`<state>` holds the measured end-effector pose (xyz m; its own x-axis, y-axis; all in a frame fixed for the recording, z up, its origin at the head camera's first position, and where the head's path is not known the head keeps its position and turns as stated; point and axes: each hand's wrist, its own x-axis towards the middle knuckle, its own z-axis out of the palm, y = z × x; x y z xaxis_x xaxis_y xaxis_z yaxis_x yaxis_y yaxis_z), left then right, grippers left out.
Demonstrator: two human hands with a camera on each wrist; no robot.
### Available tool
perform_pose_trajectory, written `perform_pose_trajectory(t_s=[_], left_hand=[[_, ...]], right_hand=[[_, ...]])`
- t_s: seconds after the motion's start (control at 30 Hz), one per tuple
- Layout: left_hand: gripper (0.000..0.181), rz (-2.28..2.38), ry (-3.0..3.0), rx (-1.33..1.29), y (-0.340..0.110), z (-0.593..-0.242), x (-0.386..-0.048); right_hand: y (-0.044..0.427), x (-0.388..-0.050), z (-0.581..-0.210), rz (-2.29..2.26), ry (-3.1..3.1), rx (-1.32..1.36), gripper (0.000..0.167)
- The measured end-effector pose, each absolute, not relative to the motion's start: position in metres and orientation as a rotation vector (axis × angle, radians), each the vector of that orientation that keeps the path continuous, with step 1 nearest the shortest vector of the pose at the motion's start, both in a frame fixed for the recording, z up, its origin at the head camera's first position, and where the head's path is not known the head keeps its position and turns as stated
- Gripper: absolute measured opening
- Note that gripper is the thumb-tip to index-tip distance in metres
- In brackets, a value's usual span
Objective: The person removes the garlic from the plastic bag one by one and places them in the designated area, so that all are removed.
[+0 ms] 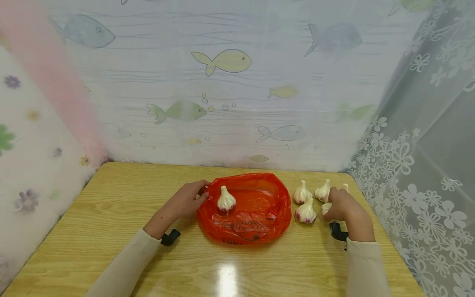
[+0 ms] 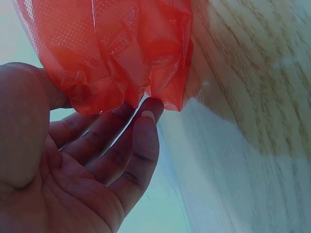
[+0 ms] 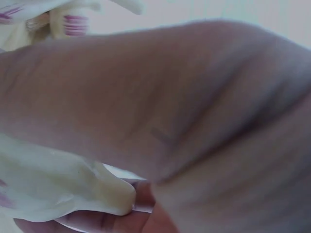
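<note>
An open red plastic bag (image 1: 243, 227) with dark print lies mid-table, its mouth spread wide. One white garlic bulb (image 1: 225, 201) with purple streaks sits on it, near the left side. My left hand (image 1: 188, 201) holds the bag's left edge; in the left wrist view, its thumb and fingers (image 2: 141, 145) are around the crumpled red film. At the right, my right hand (image 1: 349, 212) grips another garlic bulb (image 3: 58, 187), mostly covered by the hand in the head view. Beside it stand more bulbs, including a front one (image 1: 306, 212) and a rear one (image 1: 323, 192).
The wooden table (image 1: 122, 198) ends at a fish-print curtain (image 1: 222, 123) along the back. A white floral lace curtain (image 1: 438, 214) borders the right edge. Another garlic bulb (image 1: 345, 187) shows partly behind my right hand.
</note>
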<state>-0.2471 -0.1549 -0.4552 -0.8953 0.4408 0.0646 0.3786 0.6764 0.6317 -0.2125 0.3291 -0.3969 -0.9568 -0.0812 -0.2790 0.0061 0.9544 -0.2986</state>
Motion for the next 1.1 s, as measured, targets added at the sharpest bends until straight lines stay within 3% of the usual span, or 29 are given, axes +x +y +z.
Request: perform_pose_trajectory(t_s=[0.37, 1.1], left_hand=[[0.034, 1.019, 2.793, 0.693, -0.155, -0.454, -0.247], [0.035, 1.019, 2.788, 0.686, -0.156, -0.453, -0.247]], right_hand=[[0.33, -0.215, -0.401, -0.478, 2.821, -0.05, 0.052], [0.327, -0.211, -0.384, -0.488, 2.869, -0.139, 0.064]])
